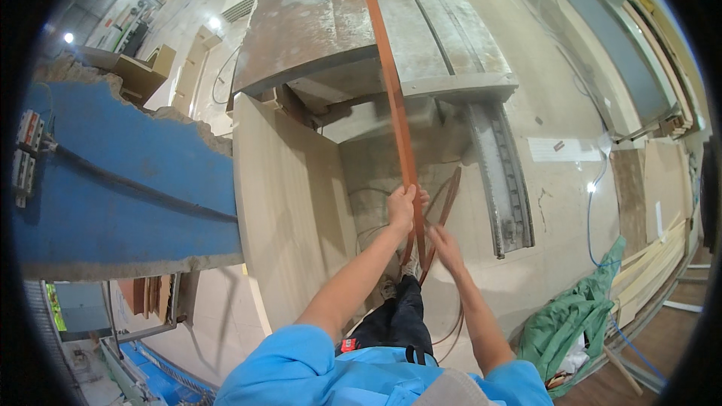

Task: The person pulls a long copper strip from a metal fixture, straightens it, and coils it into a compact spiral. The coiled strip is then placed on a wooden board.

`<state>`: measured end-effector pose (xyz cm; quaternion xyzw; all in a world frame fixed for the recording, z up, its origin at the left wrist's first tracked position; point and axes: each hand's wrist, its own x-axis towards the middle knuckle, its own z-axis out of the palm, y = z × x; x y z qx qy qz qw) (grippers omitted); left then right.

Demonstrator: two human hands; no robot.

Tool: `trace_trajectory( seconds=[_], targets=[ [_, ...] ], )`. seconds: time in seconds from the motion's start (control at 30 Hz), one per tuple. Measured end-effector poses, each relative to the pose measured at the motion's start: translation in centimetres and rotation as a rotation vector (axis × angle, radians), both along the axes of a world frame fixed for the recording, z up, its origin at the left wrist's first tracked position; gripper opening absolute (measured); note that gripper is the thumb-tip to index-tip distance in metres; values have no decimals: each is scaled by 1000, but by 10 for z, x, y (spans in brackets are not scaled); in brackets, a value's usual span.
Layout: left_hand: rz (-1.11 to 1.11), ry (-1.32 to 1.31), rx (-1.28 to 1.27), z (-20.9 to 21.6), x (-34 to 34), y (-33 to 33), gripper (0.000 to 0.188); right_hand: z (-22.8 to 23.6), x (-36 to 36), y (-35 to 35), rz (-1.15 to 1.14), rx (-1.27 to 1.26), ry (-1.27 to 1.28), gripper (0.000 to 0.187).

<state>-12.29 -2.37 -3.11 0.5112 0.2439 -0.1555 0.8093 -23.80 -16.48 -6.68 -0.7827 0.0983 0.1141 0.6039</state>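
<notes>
Pale floor (564,256), one metal table (316,11), one orange strip (390,86), one left hand (402,206) clamped around it, one right hand (446,248), grip unclear

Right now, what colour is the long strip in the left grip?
The strip is orange-brown, showing best in the head view.

Lighting is bright around the left hand (404,207) and the slightly blurred right hand (445,246). Lamps (68,37) flare far beyond them, leftward. Glare spots the floor (568,233) to their right; soft shadow crosses the board (289,195) to their left. Fisheye distortion bends outer edges; corners are black.
</notes>
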Motion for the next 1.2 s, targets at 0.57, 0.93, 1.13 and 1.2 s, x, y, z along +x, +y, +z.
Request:
trace_trajectory(
  seconds=[0.57, 0.93, 1.13, 1.2],
  targets=[
    [-5, 96, -68, -18, -89, -7, 25, 47, 187, 57, -159, 554, 262, 24],
    [-97, 68, -129, -39, -133, 4, 30, 20, 99, 45, -118, 631, 205, 22],
    [55, 43, -161, -39, -63, 21, 38, 25, 78, 45, -115, 564, 146, 21],
    [59, 64, -214, -32, -26, 31, 38, 27, 72, 46, -115, 573, 161, 22]
  ],
)
